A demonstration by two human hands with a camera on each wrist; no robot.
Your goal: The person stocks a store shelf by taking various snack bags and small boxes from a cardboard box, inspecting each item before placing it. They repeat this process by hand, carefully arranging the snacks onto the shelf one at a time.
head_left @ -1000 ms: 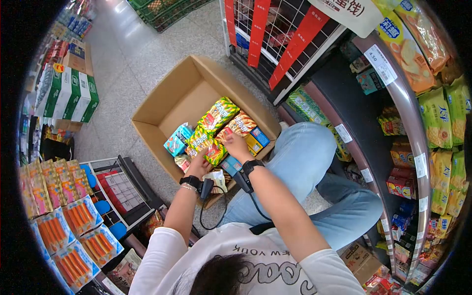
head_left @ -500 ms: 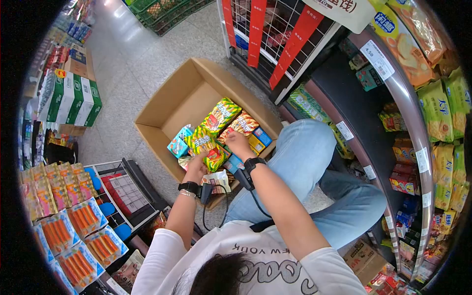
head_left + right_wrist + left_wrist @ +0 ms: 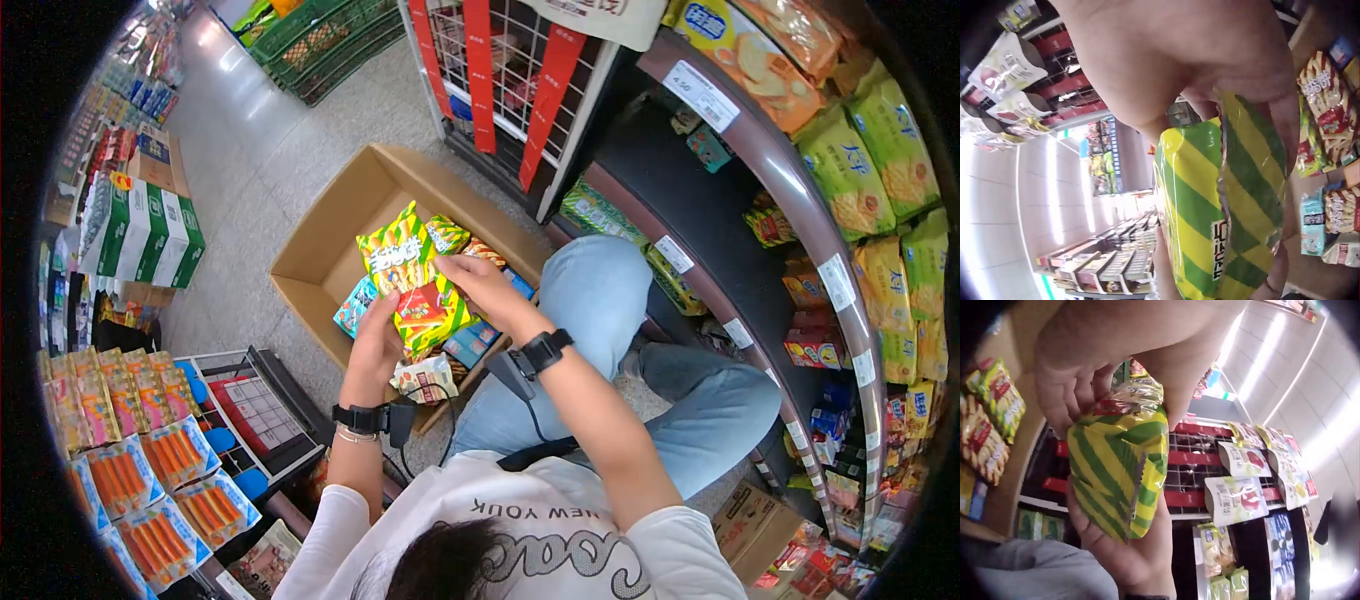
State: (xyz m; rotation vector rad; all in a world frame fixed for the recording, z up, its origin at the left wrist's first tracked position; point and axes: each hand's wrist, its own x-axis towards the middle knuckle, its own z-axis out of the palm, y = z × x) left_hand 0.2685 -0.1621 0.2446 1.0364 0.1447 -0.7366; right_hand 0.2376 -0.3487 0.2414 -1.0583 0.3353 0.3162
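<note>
Both hands hold a yellow-and-green striped snack bag (image 3: 418,318) over an open cardboard box (image 3: 325,220). My left hand (image 3: 372,345) grips its left side, thumb on the front. The right hand (image 3: 490,287) pinches the opposite side. The bag's striped back (image 3: 1116,465) faces the left wrist camera, with fingers around both ends. Partly hidden below it in the box are a similar striped bag (image 3: 447,234), a red-brown striped snack bag (image 3: 1329,103), a turquoise packet (image 3: 354,304), a blue box (image 3: 470,344) and a whitish packet (image 3: 425,379).
Shelves of packaged snacks (image 3: 845,180) curve along the right. A wire rack (image 3: 500,75) with red strips stands behind the box, and a green crate (image 3: 320,45) is farther back. Sausage packs (image 3: 160,510) lie on a display at left. A bent jeans knee (image 3: 595,300) borders the box.
Both hands have raised the striped bag from among the box's contents, toward the body, and turned its printed front upright. The head view has shifted slightly.
</note>
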